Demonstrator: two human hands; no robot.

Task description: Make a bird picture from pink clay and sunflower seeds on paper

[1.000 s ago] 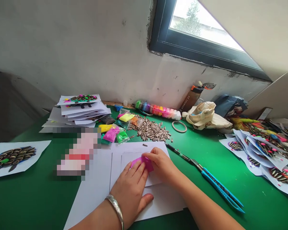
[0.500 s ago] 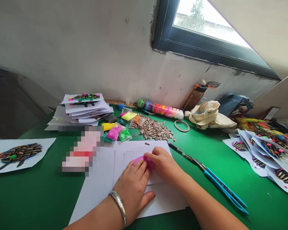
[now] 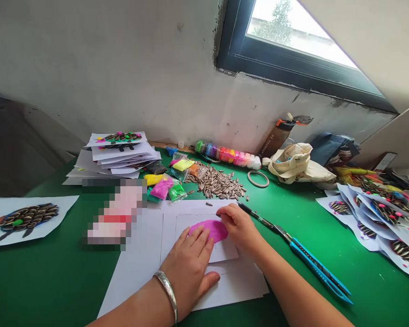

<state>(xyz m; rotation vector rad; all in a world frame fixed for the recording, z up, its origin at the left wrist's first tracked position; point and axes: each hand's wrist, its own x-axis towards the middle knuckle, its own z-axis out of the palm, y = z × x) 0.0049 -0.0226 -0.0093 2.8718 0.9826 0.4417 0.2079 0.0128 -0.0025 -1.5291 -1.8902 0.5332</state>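
On the small white paper sheet | flat magenta clay patch: under left hand's fingertips, palm down, fingers extended | right hand: curled beside patch, cannot tell whether gripping | striped seeds: heaped beyond on green table

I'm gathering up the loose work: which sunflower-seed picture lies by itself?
The sunflower-seed picture at far left, alone on the green tabletop. The others overlap, in the back-left stack or the right-hand pile.
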